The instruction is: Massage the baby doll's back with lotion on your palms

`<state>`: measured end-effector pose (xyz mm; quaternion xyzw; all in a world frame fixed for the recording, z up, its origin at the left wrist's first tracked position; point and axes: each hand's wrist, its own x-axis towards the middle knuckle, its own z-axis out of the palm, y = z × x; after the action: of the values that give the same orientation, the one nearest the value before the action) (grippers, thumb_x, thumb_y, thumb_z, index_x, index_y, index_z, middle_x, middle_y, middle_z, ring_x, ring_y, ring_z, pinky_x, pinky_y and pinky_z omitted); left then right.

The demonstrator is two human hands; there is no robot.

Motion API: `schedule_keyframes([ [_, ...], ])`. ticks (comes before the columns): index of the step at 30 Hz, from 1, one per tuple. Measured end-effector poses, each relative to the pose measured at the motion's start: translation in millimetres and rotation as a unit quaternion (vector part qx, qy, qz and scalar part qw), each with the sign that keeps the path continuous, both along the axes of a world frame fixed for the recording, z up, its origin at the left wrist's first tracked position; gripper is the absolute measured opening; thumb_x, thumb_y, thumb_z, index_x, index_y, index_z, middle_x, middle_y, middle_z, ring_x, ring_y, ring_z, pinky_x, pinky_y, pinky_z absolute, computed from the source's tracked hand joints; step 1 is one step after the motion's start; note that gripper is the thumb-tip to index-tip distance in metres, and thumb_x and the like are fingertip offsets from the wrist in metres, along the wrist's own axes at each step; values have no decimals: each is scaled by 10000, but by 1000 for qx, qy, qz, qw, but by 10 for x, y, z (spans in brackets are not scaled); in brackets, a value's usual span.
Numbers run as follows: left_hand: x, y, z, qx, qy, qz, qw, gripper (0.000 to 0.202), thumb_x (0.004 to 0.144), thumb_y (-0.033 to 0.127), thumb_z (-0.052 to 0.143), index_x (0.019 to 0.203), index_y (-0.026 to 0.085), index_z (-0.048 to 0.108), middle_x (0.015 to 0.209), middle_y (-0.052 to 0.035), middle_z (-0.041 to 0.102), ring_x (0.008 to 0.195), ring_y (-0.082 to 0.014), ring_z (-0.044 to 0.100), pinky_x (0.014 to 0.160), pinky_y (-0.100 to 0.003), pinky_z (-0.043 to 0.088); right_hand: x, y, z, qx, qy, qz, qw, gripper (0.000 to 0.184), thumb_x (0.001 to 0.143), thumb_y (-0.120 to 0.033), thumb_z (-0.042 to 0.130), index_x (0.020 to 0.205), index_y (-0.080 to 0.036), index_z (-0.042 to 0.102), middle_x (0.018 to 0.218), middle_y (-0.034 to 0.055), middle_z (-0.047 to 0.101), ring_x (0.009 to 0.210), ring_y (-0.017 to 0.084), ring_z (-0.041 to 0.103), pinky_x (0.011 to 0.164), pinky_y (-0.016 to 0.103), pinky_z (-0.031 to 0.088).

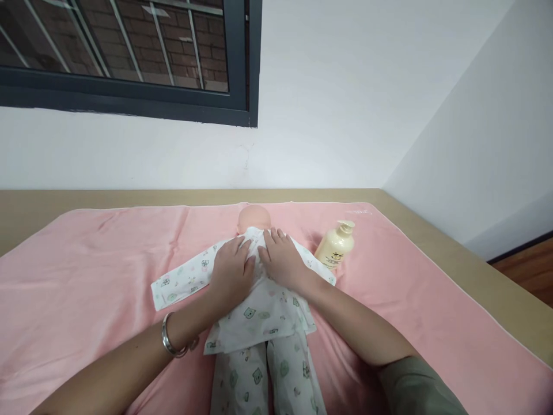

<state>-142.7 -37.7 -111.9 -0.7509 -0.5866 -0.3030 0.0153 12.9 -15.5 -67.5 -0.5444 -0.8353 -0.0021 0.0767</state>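
A baby doll [254, 219] lies stretched out on a pink cloth [108, 248], its bald head at the far end and no face showing. It wears a white printed top [259, 317] and matching trousers [246, 374], with the sleeves spread to both sides. My left hand [233, 271] rests flat on the left of the doll's upper body, fingers extended. Beside it, my right hand [283, 256] lies flat across the upper right, fingers also stretched out. Neither hand grips anything. Close to the doll's right-hand sleeve stands a cream pump bottle [336, 245].
The cloth covers most of a tan surface [415, 230], whose border shows at the back and right. White walls [328, 115] meet at a corner behind. A dark-framed window [242, 69] with bars is at upper left. Brown wood [531, 265] shows at far right.
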Motion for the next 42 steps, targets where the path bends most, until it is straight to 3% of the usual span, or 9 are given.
schedule_keyframes([
  [5, -74, 140, -19, -9, -16, -3, 1000, 487, 973, 377, 358, 1353, 102, 488, 1362, -194, 571, 1298, -323, 506, 1096, -520, 411, -51, -284, 70, 10, -15, 0, 1000, 513, 1022, -327, 328, 1460, -85, 442, 1478, 238, 475, 1365, 353, 453, 1111, 508, 337],
  [9, 35, -49, -61, 33, -1, -7, 999, 467, 964, 293, 343, 1377, 110, 463, 1424, -215, 512, 1361, -354, 438, 1102, -578, 390, 24, -13, 93, -20, 30, -29, 999, 514, 1042, -374, 264, 1405, -94, 496, 1408, 212, 554, 1341, 301, 482, 1073, 449, 387],
  [12, 88, -139, -64, 37, 1, -7, 999, 471, 936, 245, 373, 1377, 109, 463, 1437, -212, 494, 1365, -354, 431, 1104, -565, 392, 35, 139, 50, -26, 36, -47, 998, 527, 1045, -374, 264, 1416, -67, 479, 1462, 214, 504, 1405, 287, 412, 1111, 442, 349],
  [21, -24, 126, -113, 19, -38, 4, 999, 455, 940, 295, 372, 1346, 123, 486, 1397, -173, 545, 1343, -321, 458, 1120, -553, 365, -61, -105, -72, -1, 33, -34, 999, 564, 1011, -321, 314, 1484, -23, 391, 1528, 228, 418, 1445, 323, 351, 1175, 500, 260],
  [26, -23, 120, -147, 15, -57, 8, 998, 479, 938, 334, 397, 1374, 152, 476, 1415, -164, 541, 1356, -323, 449, 1137, -573, 334, 52, 110, -107, -30, 81, -30, 996, 579, 1021, -387, 292, 1498, -70, 381, 1570, 173, 377, 1487, 270, 275, 1196, 489, 204],
  [31, -27, 105, -165, 6, -54, 11, 998, 509, 950, 374, 396, 1402, 145, 450, 1446, -174, 513, 1391, -334, 408, 1148, -590, 310, 138, 228, -91, -40, 97, -40, 994, 542, 1032, -402, 264, 1442, -111, 466, 1536, 171, 434, 1453, 261, 347, 1180, 489, 228],
  [37, -33, 113, -138, -3, -53, 12, 998, 519, 954, 384, 391, 1405, 133, 447, 1451, -179, 507, 1388, -331, 410, 1151, -577, 310, 96, 118, -57, -12, 74, -37, 997, 543, 1031, -353, 283, 1478, -72, 408, 1567, 201, 368, 1487, 292, 269, 1181, 500, 220],
  [40, -24, 93, -124, -9, -48, 20, 999, 537, 955, 386, 386, 1413, 108, 435, 1455, -200, 498, 1392, -341, 405, 1148, -579, 310, 62, 37, -55, 26, 71, 14, 997, 518, 1032, -297, 265, 1490, -100, 402, 1586, 153, 356, 1500, 274, 236, 1202, 474, 183],
  [42, 0, 42, -128, -9, -38, 25, 999, 547, 957, 374, 380, 1425, 93, 416, 1466, -214, 482, 1409, -352, 382, 1149, -590, 297, 61, 40, -59, 6, 75, 22, 997, 520, 1038, -320, 253, 1494, -120, 404, 1573, 136, 386, 1484, 273, 280, 1197, 474, 200],
])
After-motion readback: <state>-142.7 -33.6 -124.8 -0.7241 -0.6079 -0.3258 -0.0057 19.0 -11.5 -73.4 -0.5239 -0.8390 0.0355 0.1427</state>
